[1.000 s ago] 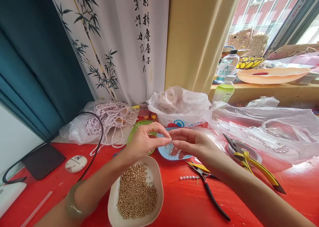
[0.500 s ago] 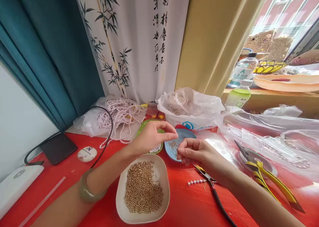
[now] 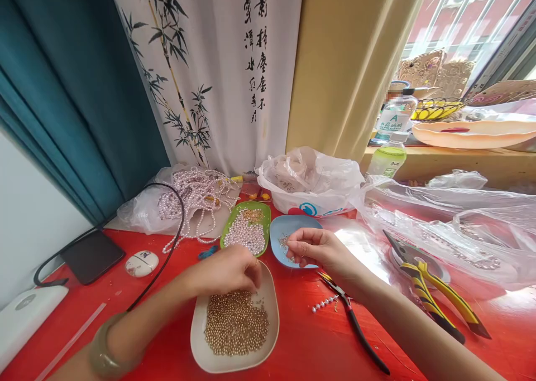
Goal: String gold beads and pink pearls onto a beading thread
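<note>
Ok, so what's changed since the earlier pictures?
The left hand parted from the right hand and came nearer the person, over the far end of the white tray, uncovering the green tray. The right hand stays by the blue dish; the yellow pliers lie as before. Anything held is too small to tell.

Behind the red table [image 3: 310, 336] there hang curtains of 3 main colours: a dark teal curtain [image 3: 62, 91] at left, a white panel [image 3: 226, 63] with printed bamboo and black characters, then a yellow-brown curtain [image 3: 347, 63]. At right, daylight comes through a window [image 3: 456, 29] above a wooden sill [image 3: 419, 160].
</note>
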Available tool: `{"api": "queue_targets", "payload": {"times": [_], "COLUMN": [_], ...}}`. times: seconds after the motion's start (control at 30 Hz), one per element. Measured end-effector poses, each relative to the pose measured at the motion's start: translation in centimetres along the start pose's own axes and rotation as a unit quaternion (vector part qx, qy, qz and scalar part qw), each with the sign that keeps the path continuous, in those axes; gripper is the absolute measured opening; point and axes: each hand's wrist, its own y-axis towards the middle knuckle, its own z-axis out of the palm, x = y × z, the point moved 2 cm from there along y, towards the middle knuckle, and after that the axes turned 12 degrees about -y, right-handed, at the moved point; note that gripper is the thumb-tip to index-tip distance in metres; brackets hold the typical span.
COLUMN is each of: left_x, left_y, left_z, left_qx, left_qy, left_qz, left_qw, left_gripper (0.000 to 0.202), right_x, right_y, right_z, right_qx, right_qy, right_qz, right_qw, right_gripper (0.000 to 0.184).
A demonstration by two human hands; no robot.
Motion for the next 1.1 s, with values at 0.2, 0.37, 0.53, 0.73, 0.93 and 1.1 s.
{"api": "queue_targets", "payload": {"times": [0.2,0.37,0.53,0.73,0.93,1.1], "left_x": [0.7,0.4,-0.2,-0.3,-0.2,-0.4], "left_y": [0.1,-0.1,-0.4,-0.6,-0.1,0.8], "left_z": [0.6,1.0,1.5,1.2,0.3,0.1], "left_qx": [-0.008,-0.029,-0.036,-0.018,-0.042,-0.137], "left_qy": [0.046,0.103,0.152,0.163,0.011,-0.304], "left_qz": [0.056,0.086,0.072,0.044,0.014,0.001], "left_qw": [0.997,0.990,0.985,0.985,0.999,0.943], "left_gripper": [0.011,0.012,0.014,0.014,0.013,0.008], "right_x": [0.0,0.0,0.1,-0.2,-0.7,-0.7], "right_y": [0.0,0.0,-0.2,-0.1,-0.1,-0.1], "right_z": [0.1,0.1,0.1,0.0,0.1,1.4], "right_qx": [-0.006,-0.005,-0.013,-0.018,-0.028,0.001], "right_qy": [-0.013,-0.015,-0.018,0.005,0.023,0.047], "right_qz": [0.001,0.010,0.012,-0.003,0.012,0.024], "right_qw": [1.000,1.000,1.000,1.000,0.999,0.999], "right_gripper": [0.019,0.019,0.018,0.017,0.021,0.025]}}
